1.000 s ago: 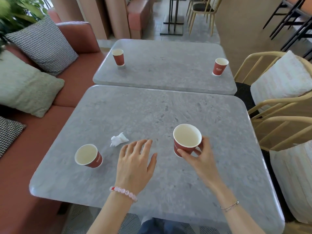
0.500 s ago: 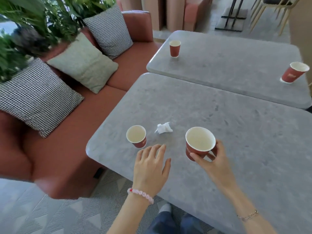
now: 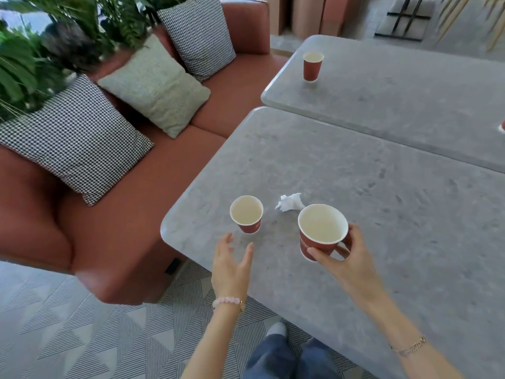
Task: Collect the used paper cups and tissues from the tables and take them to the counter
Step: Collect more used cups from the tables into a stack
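Note:
My right hand (image 3: 347, 262) grips a red paper cup (image 3: 321, 231) with a cream inside, held just above the near grey table (image 3: 382, 214). A second red cup (image 3: 246, 214) stands upright near the table's left corner. My left hand (image 3: 232, 265) hovers just below that cup, fingers spread and holding nothing. A crumpled white tissue (image 3: 290, 202) lies between the two cups. On the far table (image 3: 410, 91) a third red cup (image 3: 313, 66) stands near the left edge, and a sliver of another cup (image 3: 502, 127) shows at the frame's right border.
A terracotta sofa (image 3: 169, 170) with checked and green cushions (image 3: 155, 86) runs along the tables' left side, with plants (image 3: 41, 42) behind it. Patterned grey floor (image 3: 82, 324) lies below the table corner. My legs in jeans (image 3: 284, 356) stand at the table's near edge.
The view has swung left and closer to the table's left corner. My left hand has turned edge-on and moved up to the left cup. My right hand keeps holding its cup.

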